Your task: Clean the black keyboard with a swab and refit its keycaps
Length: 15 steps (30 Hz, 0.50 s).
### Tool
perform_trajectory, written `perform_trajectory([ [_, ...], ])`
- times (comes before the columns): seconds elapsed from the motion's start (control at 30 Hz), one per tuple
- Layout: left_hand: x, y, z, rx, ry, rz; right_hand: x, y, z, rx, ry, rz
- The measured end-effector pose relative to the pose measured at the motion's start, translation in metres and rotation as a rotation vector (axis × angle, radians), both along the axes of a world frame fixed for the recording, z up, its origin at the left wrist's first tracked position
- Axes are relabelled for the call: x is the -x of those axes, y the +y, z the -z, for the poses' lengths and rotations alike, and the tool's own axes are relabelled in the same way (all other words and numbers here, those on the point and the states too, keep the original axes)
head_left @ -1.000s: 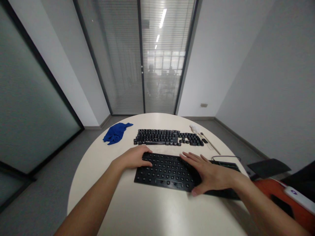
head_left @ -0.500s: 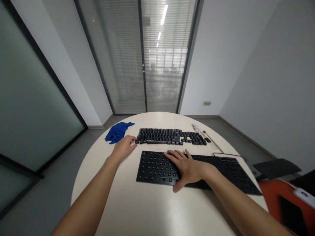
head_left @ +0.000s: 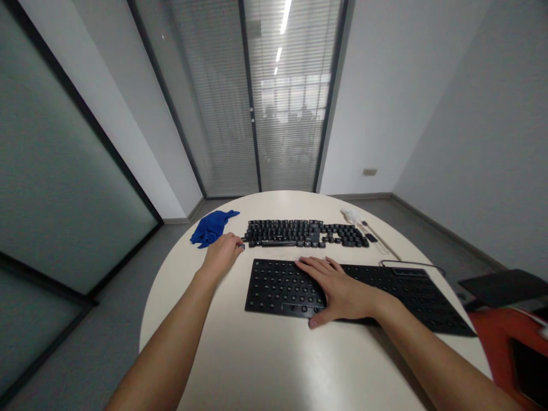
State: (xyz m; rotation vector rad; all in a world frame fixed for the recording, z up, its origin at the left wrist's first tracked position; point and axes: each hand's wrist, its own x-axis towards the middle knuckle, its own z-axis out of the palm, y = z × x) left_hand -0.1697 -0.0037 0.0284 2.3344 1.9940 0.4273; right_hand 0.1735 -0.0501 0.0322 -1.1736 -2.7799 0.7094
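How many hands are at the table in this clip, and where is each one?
2. The left hand is at the left end of the loose keycaps; the right hand lies spread on the keyboard base. Neither is fully hidden.

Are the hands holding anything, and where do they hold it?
The left hand pinches a small keycap; by which part is too small to tell. The right hand rests on the keyboard base.
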Motion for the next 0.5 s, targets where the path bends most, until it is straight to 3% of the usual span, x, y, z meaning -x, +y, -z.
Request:
perform_trajectory([
  [0.2,-0.003,-0.009,-0.02,0.069,0.083,0.063,-0.002,0.003,0.003,0.007,0.022,0.004],
  [0.37,-0.016,-0.02,-0.035,0.245,-0.09,0.271,-0.004,0.006,0.004,0.005,0.038,0.007],
  [0.5,-0.029,-0.026,-0.035,0.365,-0.233,0.4,-0.003,0.006,0.004,0.002,0.015,0.019],
])
